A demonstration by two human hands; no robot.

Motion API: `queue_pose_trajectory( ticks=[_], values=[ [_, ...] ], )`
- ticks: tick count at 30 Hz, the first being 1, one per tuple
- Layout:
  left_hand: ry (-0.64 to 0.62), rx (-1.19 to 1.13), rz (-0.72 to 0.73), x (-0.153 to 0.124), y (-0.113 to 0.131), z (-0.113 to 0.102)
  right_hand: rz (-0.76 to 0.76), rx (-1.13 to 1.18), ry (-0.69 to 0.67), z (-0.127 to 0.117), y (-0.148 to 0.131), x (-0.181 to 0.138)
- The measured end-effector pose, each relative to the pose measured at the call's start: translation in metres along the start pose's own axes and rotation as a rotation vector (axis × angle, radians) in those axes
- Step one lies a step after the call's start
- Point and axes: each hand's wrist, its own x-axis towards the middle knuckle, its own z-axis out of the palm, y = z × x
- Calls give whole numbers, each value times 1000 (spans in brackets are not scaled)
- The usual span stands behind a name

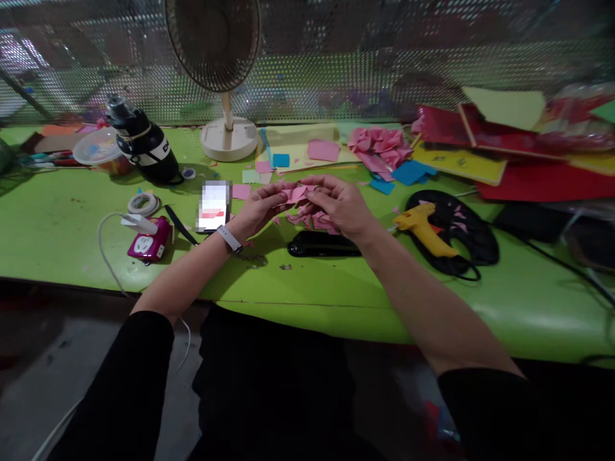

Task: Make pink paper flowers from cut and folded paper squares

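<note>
Both hands meet over the middle of the green table, pinching one piece of folded pink paper [296,193] between them. My left hand [259,208], with a pale band on its wrist, grips the paper's left side. My right hand [339,202] has thumb and fingertips closed on its right side. Just below the hands lie more cut pink paper pieces [317,221]. Nearer me is a black stapler [319,244], partly covered by my right hand. A pink paper square [241,191] rests beyond my left hand.
A lit phone [214,205], magenta power adapter [151,240] and tape roll [143,203] sit left. Behind them stand a black bottle [148,144] and a fan [228,137]. Crumpled pink paper [379,147] and a yellow glue gun [425,229] lie right.
</note>
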Motion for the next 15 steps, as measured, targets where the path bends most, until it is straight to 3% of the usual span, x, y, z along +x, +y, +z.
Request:
queue_pose_trajectory(
  ticks=[15],
  values=[
    [6,98,28,-1,2,2,31,2,5,1,1,1]
  ],
)
